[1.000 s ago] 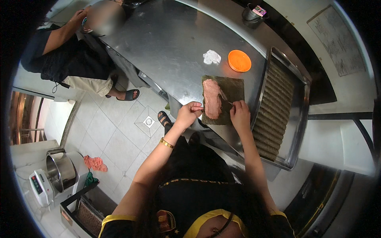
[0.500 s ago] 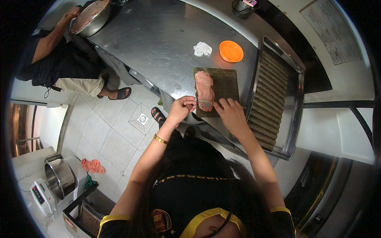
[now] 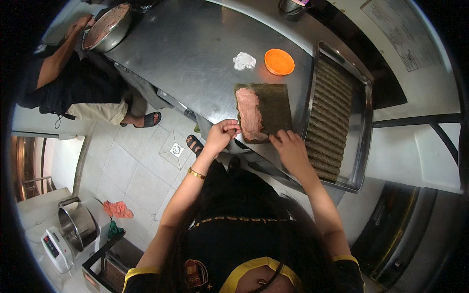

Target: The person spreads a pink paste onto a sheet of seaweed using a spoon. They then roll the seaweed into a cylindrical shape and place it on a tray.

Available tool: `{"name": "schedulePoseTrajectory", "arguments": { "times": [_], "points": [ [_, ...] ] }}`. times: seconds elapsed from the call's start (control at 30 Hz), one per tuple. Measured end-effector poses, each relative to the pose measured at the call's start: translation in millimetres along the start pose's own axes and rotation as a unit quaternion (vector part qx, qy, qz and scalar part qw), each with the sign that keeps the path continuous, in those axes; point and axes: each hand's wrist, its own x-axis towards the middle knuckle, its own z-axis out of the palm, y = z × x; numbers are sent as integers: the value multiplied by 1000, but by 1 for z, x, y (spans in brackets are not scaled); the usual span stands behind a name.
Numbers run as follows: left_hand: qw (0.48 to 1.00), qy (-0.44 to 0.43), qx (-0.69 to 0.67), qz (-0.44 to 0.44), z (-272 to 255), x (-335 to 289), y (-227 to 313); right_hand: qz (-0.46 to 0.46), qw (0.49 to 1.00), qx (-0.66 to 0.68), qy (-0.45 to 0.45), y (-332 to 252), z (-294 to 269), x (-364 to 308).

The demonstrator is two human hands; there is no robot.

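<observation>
A dark green seaweed sheet [image 3: 278, 105] lies flat on the steel table, with a thick strip of pink meat paste [image 3: 249, 110] spread along its left side. At the sheet's near left edge, the fingers of my left hand [image 3: 221, 136] are pinched against the border. My right hand [image 3: 292, 150] is closed at the near edge on a thin flat spreading knife [image 3: 262, 137], whose blade rests at the paste's near end; its handle is mostly hidden by the fingers. Beyond the sheet are an orange bowl [image 3: 279, 62] and a crumpled white cloth or wrap [image 3: 244, 61].
A metal tray [image 3: 359, 141] with several rows of seaweed rolls [image 3: 332, 112] stands right of the sheet. At the far left, a person [image 3: 53, 73] stands beside a steel bowl [image 3: 110, 34] of pink paste. A mixer [image 3: 73, 229] sits low at left.
The spreading knife has slid nearer me to the near end of the paste, and my right hand has come slightly nearer. My left hand stays at the sheet's left edge.
</observation>
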Motion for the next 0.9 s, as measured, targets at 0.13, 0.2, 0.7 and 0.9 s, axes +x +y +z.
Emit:
{"name": "schedulePoseTrajectory", "arguments": {
  "times": [0.13,0.2,0.7,0.9],
  "points": [
    [1000,11,-12,5,0,2,0,-8,998,67,19,4,-5,-1],
    [1000,21,-14,5,2,3,6,8,994,91,53,15,-12,10],
    [999,24,-36,-31,-7,44,25,61,995,-20,79,19,13,82],
    [997,52,43,46,-23,67,18,75,994,-28,70,17,-4,87]
  ]
}}
